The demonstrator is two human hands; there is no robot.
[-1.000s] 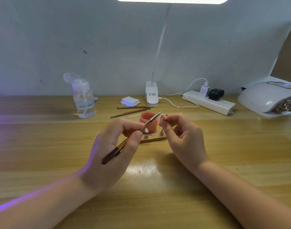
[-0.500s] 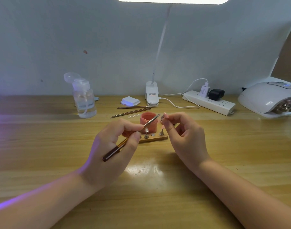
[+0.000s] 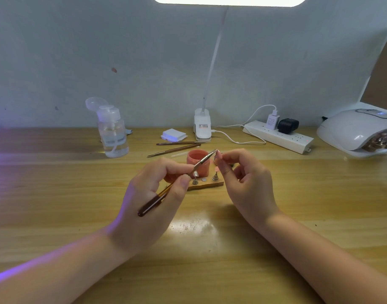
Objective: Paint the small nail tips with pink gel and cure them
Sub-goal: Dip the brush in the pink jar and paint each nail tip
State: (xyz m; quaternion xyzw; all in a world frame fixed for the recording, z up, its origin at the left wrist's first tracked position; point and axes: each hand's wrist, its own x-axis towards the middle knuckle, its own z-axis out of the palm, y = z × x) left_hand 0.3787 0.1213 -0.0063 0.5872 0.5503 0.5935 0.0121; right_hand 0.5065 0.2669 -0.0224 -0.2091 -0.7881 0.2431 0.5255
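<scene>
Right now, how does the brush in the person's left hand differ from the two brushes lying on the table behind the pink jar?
The dark-handled brush with a metal ferrule is gripped in the left hand and tilted, tip raised toward the small nail tip pinched by the right hand. The two thin brown brushes lie flat on the wooden table, untouched. All are slim and long.

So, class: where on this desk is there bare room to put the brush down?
Bare wood lies left of the left hand, below the clear bottle, and right of the right hand, before the curing lamp. Around the pink jar it's crowded.
</scene>
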